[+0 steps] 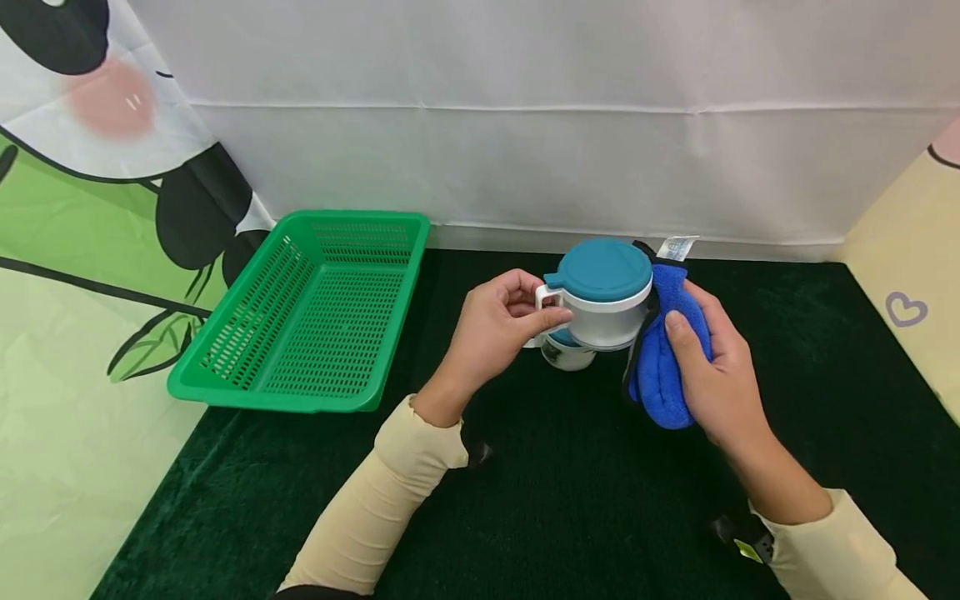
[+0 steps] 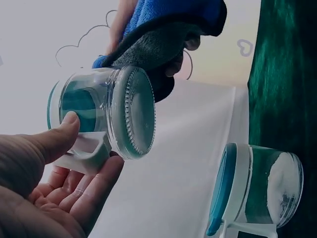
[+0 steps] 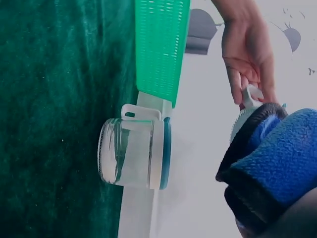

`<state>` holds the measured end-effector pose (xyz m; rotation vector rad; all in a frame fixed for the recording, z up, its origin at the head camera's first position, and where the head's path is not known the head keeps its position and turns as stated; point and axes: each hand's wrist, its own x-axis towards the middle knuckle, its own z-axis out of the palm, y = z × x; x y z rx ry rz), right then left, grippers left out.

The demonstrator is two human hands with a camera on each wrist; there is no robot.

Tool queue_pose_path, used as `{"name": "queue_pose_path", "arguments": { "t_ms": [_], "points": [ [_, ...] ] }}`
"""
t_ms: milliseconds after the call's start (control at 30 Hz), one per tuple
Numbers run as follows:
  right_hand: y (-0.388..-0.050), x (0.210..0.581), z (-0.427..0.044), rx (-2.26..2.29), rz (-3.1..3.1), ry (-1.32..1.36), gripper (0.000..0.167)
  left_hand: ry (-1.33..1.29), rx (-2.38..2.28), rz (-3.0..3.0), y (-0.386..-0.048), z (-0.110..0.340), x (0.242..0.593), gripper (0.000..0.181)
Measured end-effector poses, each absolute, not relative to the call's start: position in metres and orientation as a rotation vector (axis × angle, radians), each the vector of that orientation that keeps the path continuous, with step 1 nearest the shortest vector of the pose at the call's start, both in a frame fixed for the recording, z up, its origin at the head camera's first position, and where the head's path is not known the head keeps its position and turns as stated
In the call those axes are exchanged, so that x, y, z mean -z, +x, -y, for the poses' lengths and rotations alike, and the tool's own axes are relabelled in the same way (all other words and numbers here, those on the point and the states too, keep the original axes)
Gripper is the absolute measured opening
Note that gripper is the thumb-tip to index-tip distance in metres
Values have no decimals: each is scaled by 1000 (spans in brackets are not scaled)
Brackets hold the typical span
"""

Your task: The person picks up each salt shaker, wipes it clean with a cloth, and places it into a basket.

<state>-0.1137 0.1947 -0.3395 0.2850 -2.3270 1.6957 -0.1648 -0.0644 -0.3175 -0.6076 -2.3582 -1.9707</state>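
A clear glass jar (image 1: 600, 315) with a blue lid and a white side handle is held up above the table. My left hand (image 1: 495, 329) pinches its handle between thumb and fingers. Inside, this jar (image 2: 101, 99) looks empty in the left wrist view. My right hand (image 1: 720, 371) grips a folded blue cloth (image 1: 663, 367) with a dark grey underside and black edging, close by the jar's right side. Whether cloth and glass touch, I cannot tell. Below and behind stands a similar lidded jar (image 3: 136, 153) on the table, with white stuff in its bottom (image 2: 285, 188).
A green perforated plastic basket (image 1: 315, 325) stands at the left back of the table, nothing inside it. Dark green cloth (image 1: 570, 500) covers the tabletop. A white sheet (image 1: 525, 167) hangs behind, with printed panels at both sides.
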Motion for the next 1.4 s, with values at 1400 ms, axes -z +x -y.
{"name": "queue_pose_path", "arguments": {
  "t_ms": [1400],
  "points": [
    [-134,304,-229,-1390,2641,784,52,-970,1834,2401,-158,84,324,18]
  ]
}}
